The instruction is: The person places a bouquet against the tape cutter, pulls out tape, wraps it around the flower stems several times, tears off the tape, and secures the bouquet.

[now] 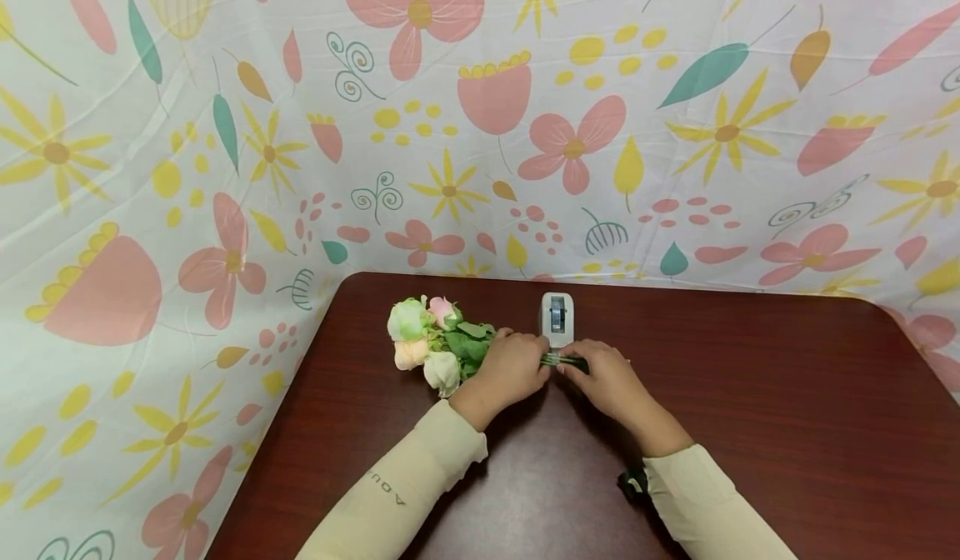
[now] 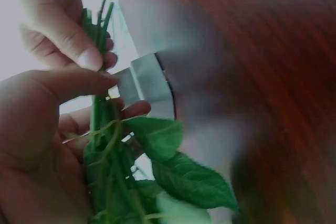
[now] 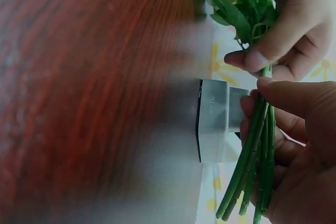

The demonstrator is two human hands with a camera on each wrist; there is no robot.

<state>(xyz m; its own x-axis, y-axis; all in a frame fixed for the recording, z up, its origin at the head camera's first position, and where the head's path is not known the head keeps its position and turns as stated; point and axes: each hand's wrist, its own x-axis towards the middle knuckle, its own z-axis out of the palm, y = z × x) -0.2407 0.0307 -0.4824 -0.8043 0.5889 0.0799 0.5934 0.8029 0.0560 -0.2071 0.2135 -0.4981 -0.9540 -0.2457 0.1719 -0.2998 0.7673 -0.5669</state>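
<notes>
A bunch of artificial flowers (image 1: 442,371), with pale green, pink, peach and cream blooms, lies sideways above the table's left part. My left hand (image 1: 512,367) grips its green stems just below the leaves (image 2: 191,179). Close beside it, my right hand (image 1: 609,379) pinches the same stems (image 3: 251,169) between thumb and fingers, and the cut ends stick out past that hand. Right behind the hands stands a white tape dispenser (image 1: 567,325) with a roll in it. A small shiny patch shows on the stems between the hands; whether it is tape I cannot tell.
The dark red-brown table (image 1: 750,393) reaches far to the right of the hands. A flower-printed cloth (image 1: 660,152) hangs along its back and left sides. A dark object (image 1: 633,483) sits by the right sleeve's cuff.
</notes>
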